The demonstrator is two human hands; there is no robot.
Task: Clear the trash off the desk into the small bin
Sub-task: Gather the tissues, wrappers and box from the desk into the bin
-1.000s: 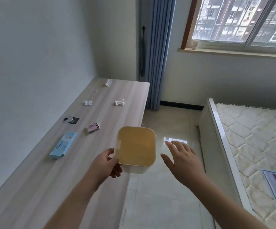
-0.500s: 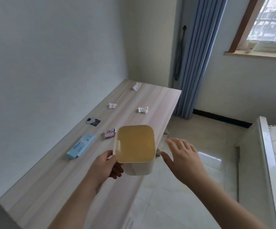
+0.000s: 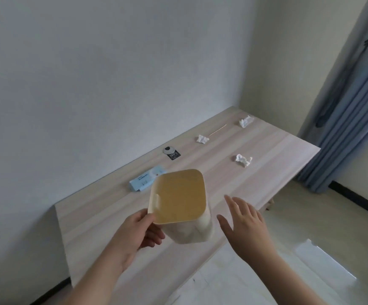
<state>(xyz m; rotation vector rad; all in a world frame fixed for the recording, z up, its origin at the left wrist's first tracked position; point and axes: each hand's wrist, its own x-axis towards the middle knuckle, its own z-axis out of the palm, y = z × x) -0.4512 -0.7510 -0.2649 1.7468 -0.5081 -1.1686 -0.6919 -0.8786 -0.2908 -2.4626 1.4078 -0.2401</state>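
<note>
The left hand (image 3: 134, 232) grips the small bin (image 3: 179, 203) by its rim and holds it up over the near part of the surface (image 3: 255, 172). The right hand (image 3: 243, 221) is spread flat and holds nothing, just beside the bin. Three paper balls (image 3: 243, 160) lie far back on the surface, near a thin stick (image 3: 217, 130), and a blue packet (image 3: 144, 184) lies by the wall

2 bare forearms enter from lower frame, no sleeves. Left hand (image 3: 134, 234) and right hand (image 3: 245, 225): no rings, watch, gloves.
</note>
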